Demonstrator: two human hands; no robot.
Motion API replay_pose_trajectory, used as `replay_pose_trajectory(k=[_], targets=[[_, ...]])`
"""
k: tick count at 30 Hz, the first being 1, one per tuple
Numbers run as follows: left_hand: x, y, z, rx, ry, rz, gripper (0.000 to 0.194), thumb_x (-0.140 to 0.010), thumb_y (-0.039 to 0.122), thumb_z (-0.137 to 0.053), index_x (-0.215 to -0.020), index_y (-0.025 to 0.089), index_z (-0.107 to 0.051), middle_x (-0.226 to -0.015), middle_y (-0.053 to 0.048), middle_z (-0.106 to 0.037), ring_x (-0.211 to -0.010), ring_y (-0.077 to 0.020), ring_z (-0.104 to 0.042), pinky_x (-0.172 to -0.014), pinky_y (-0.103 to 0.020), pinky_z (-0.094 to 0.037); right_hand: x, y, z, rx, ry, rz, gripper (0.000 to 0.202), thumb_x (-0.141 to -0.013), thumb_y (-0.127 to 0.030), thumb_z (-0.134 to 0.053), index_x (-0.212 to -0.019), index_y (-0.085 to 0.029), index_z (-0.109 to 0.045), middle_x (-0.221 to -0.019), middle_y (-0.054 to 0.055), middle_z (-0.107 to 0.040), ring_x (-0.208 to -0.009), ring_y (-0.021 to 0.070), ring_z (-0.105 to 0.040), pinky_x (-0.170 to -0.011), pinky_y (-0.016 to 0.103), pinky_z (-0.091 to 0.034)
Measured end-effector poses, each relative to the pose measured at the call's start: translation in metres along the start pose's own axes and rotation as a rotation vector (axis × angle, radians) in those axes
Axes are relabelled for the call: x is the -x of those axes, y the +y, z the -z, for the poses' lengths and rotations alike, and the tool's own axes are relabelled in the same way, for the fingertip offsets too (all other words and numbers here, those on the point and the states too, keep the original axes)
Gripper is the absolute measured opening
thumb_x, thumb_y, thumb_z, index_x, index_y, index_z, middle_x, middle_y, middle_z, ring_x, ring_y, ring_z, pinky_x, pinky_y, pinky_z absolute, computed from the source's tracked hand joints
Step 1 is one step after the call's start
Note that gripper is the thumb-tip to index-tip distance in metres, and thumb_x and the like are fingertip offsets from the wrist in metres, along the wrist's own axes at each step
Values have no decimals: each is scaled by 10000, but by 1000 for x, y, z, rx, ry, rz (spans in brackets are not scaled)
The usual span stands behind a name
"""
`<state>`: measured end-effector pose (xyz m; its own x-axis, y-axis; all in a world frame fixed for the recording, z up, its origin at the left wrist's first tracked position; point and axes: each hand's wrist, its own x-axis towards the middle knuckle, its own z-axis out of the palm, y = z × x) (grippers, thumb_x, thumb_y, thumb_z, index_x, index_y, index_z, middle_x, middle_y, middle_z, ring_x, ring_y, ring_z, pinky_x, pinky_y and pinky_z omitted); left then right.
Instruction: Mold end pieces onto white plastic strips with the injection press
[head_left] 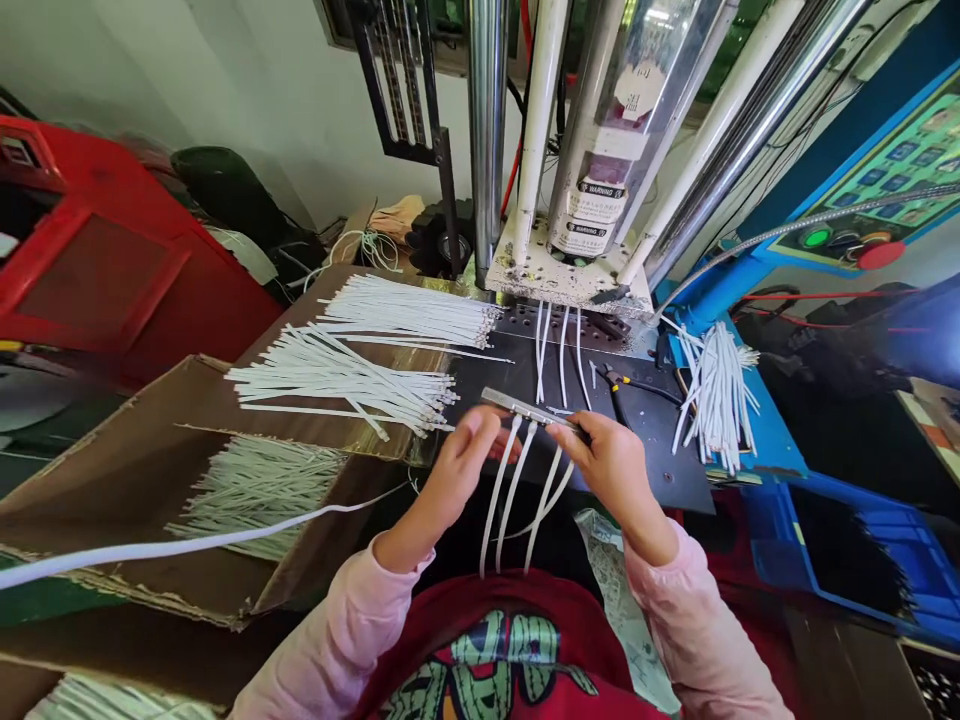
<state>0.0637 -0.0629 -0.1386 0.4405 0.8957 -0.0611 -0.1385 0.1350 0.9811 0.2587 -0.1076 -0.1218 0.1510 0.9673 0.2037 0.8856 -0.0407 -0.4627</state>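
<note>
A narrow metal bar (517, 404) lies across the middle, with several white cables (510, 490) hanging from it toward my lap. My right hand (611, 465) is closed on the bar's right end. At the left end, my left hand (469, 460) has thumb and fingers close together beside the bar and the leftmost cable; what they pinch, if anything, is too small to make out. Beyond the bar, more white cables (564, 355) stick out from under the machine's plate (570, 290).
Piles of white cables (345, 380) lie on cardboard at left, above an open cardboard box (97, 450). Pliers (619, 390) and another cable bundle (716, 395) are at right. A blue control panel (862, 190) stands at upper right, a blue crate (885, 520) below.
</note>
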Motion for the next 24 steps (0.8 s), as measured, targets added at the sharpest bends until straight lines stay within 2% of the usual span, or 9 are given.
replay_pose_trajectory(k=[3, 6, 10, 13, 15, 17, 19, 21, 24], targets=[[9, -6, -8, -103, -180, 131, 452, -981, 560, -440, -811, 164, -577, -540, 27, -540, -507, -108, -495, -570, -236, -404, -2, 5, -1, 102, 67, 27, 566, -975, -661, -436, -827, -198, -725, -745, 53, -710, -682, 169, -640, -591, 266, -341], [14, -9, -15, -151, -165, 150, 457, -981, 544, -439, -714, 180, -511, -465, 71, -404, -430, -77, -347, -499, -218, -288, 0, 9, -1, 138, 42, 29, 583, -973, -674, -426, -853, -194, -734, -774, 62, -714, -718, 169, -645, -613, 265, -340], [28, -8, -23, -158, -206, 209, 451, -983, 535, -434, -706, 185, -500, -465, 73, -391, -421, -72, -335, -476, -207, -275, 4, 18, -3, 116, 30, 6, 586, -962, -691, -429, -892, -201, -744, -789, 48, -713, -725, 157, -629, -629, 256, -341], [45, 0, -25, -162, -314, 285, 472, -987, 565, -413, -722, 190, -523, -444, 63, -420, -401, -87, -361, -442, -211, -287, 3, 33, -1, 191, 134, -110, 640, -959, -715, -393, -861, -188, -743, -751, 52, -695, -691, 157, -604, -601, 262, -306], [49, 6, -25, -198, -317, 225, 477, -1003, 547, -394, -732, 191, -557, -507, 23, -528, -467, -114, -473, -506, -231, -397, 1, 40, 2, 243, 214, -207, 673, -959, -725, -371, -847, -177, -745, -725, 58, -683, -674, 162, -591, -588, 268, -288], [42, 9, -26, -264, -251, 75, 460, -1011, 510, -409, -745, 194, -612, -722, -44, -671, -728, -172, -631, -740, -292, -507, 2, 39, 6, 242, 237, -227, 676, -956, -728, -377, -861, -173, -749, -717, 60, -680, -676, 168, -591, -594, 271, -298], [28, 6, -30, -308, -259, -38, 430, -1001, 486, -448, -768, 202, -670, -915, -76, -705, -1006, -228, -635, -952, -353, -475, 5, 29, 6, 179, 199, -167, 644, -957, -714, -401, -873, -179, -750, -731, 54, -686, -688, 167, -598, -616, 270, -326], [15, 0, -38, -287, -337, -30, 430, -992, 484, -458, -768, 196, -686, -896, -76, -696, -985, -235, -631, -950, -367, -474, 8, 15, 4, 83, 148, -90, 593, -961, -688, -436, -874, -191, -748, -757, 45, -697, -703, 160, -606, -640, 263, -353], [12, -6, -49, -197, -378, 37, 488, -997, 488, -425, -688, 176, -637, -740, -53, -645, -743, -182, -597, -804, -334, -498, 6, 8, 1, -31, 119, -93, 545, -951, -665, -487, -860, -199, -754, -752, 36, -700, -669, 145, -593, -626, 253, -361]])
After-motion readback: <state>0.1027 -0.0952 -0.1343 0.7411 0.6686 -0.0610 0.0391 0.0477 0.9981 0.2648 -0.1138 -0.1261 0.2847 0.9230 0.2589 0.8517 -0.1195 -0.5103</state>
